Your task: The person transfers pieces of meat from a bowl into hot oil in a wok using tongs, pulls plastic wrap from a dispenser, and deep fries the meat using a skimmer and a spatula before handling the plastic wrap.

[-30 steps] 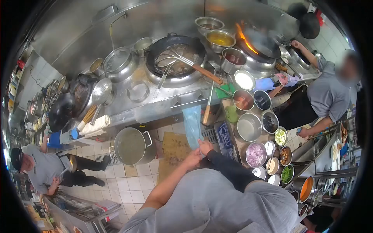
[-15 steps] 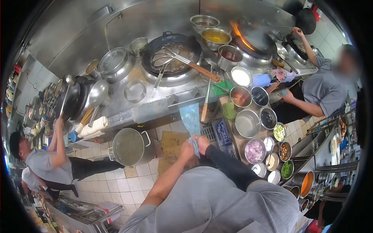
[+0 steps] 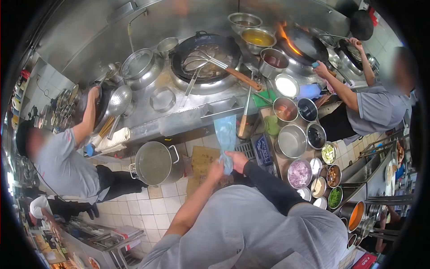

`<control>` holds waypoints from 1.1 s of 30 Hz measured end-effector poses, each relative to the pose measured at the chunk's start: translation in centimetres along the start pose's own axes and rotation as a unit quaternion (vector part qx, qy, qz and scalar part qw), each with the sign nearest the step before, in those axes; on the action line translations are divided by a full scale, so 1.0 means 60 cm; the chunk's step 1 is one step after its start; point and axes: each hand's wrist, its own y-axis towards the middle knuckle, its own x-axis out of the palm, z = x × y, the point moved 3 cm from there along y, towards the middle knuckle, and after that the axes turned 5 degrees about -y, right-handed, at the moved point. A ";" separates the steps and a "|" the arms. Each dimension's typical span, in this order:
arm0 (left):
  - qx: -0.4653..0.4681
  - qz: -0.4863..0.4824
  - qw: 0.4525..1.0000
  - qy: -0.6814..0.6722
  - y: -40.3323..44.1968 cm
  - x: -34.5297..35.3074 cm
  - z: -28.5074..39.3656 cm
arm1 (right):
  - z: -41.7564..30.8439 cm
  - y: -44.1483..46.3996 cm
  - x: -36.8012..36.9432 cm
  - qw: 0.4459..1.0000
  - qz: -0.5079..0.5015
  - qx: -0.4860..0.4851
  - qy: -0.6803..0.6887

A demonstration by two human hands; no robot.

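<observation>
A light blue cloth [image 3: 225,134] hangs lengthwise in front of my body, its upper end beside the stove's front edge. My left hand [image 3: 215,170] is closed on its lower part, fingers partly hidden and slightly blurred. Close beside it on the right, my right hand [image 3: 237,160] grips the same cloth. Beyond the cloth, a large black wok [image 3: 179,67] contains bubbling liquid. A wire skimmer with a wooden handle [image 3: 244,79] rests across that wok. Another wooden-handled tool [image 3: 242,125] leans at the stove edge, just right of the cloth.
A big steel pot [image 3: 153,163] stands on the floor at left, near flattened cardboard [image 3: 204,159]. At right a counter carries metal bowls, one with sliced onion [image 3: 299,174]. Flames [image 3: 289,40] rise beside a far wok. Co-workers stand at left [image 3: 67,166] and right [image 3: 380,112].
The right co-worker has raised a hand holding something blue to the flaming wok's handle. The left co-worker has shifted, arm now over the wok. My hands have moved slightly up, still on the cloth.
</observation>
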 end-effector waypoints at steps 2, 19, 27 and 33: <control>-0.044 -0.001 0.991 -0.123 0.007 0.003 -0.009 | -0.023 -0.037 0.033 0.998 -0.038 0.009 0.047; -0.228 -0.196 0.895 -0.330 -0.034 0.035 -0.054 | -0.020 -0.042 -0.114 0.892 0.277 -0.046 -0.353; -0.190 -0.093 0.956 0.204 -0.188 -0.105 -0.323 | 0.054 -0.022 -0.211 0.788 0.286 -0.047 -0.543; -0.378 -0.160 0.909 0.077 -0.347 -0.161 -0.414 | 0.069 -0.032 -0.147 0.786 0.255 -0.053 -0.561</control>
